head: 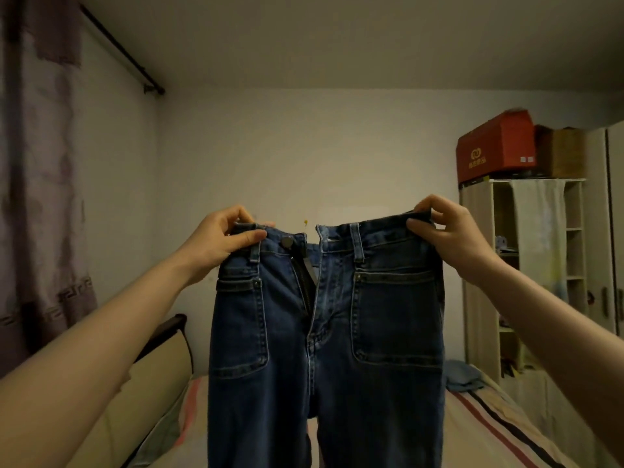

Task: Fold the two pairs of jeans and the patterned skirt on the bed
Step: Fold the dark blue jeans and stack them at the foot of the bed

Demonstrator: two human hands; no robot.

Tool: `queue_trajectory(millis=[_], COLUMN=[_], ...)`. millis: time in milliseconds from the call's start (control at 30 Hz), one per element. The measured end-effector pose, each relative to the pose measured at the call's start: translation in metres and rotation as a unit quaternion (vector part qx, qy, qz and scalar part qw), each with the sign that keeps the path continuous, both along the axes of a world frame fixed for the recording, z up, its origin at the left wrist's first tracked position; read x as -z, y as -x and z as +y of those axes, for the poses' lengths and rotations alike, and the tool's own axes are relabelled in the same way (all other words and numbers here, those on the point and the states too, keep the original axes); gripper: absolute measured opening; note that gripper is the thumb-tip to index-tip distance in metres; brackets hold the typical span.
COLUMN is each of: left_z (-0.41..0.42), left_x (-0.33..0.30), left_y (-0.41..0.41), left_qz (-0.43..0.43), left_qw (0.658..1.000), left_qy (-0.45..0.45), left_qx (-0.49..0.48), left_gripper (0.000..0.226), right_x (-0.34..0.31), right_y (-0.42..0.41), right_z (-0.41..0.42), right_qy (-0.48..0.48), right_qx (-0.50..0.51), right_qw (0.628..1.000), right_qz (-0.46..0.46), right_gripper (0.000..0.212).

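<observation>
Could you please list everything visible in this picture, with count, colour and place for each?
jeans: one, dark blue, held up by the waistband in the centre, fly open, legs hanging over the bed
bed: one, pale sheet with pink and dark stripes, below
pillow: one, cream, lower left
blue cloth: one, light blue, on the bed's right side
curtain: one, purplish patterned, far left
curtain rod: one, dark, upper left
shelf unit: one, whitish, right
red box: one, on the shelf unit
brown box: one, beside the red box
left hand: grips the waistband
right hand: grips the waistband
</observation>
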State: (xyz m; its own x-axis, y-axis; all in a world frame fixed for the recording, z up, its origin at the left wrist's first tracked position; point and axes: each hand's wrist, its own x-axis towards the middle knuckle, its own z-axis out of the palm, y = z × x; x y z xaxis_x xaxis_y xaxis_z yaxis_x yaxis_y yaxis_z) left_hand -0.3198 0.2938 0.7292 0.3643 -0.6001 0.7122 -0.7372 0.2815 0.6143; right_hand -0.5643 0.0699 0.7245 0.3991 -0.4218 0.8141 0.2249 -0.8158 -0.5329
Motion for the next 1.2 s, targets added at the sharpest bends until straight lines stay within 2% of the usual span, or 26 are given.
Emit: queue_trajectory(millis=[133, 333, 633, 700, 800, 933, 1033, 1133, 1200], left_z=[0.008, 0.016, 0.016, 0.018, 0.024, 0.032, 0.029, 0.019, 0.014], left_x=[0.015, 0.017, 0.006, 0.002, -0.002, 0.000, 0.005, 0.008, 0.009], left_y=[0.001, -0.002, 0.002, 0.004, 0.003, -0.004, -0.001, 0.004, 0.006], left_qz=[0.012, -0.034, -0.074, -0.069, -0.070, -0.096, -0.094, -0.085, -0.091], left_qw=[0.997, 0.990, 0.990, 0.991, 0.991, 0.981, 0.980, 0.983, 0.982], left_qy=[-0.067, -0.133, -0.073, -0.079, -0.102, -0.161, -0.161, -0.109, -0.082], left_qx=[0.027, -0.013, -0.091, -0.080, -0.045, -0.047, -0.066, -0.119, -0.143], left_gripper=[0.020, 0.021, 0.007, 0.021, 0.057, 0.076, 0.065, 0.022, 0.011], right_x=[0.006, 0.009, -0.003, -0.005, -0.006, 0.001, 0.006, 0.007, 0.007], right_y=[0.001, 0.007, 0.028, 0.031, 0.033, 0.037, 0.039, 0.039, 0.040], right_z=[-0.002, -0.009, -0.009, -0.009, -0.012, -0.021, -0.024, -0.024, -0.025], right_qy=[-0.018, -0.022, 0.013, 0.021, 0.021, 0.007, 0.004, 0.006, 0.007], right_qx=[-0.021, -0.012, -0.001, 0.004, 0.011, 0.027, 0.033, 0.035, 0.042], right_qw=[0.999, 1.000, 1.000, 1.000, 1.000, 0.999, 0.999, 0.999, 0.999], right_qz=[0.020, 0.012, -0.017, -0.021, -0.019, -0.015, -0.013, -0.018, -0.024], right_gripper=[0.012, 0.013, 0.012, 0.011, 0.010, 0.008, 0.008, 0.008, 0.008])
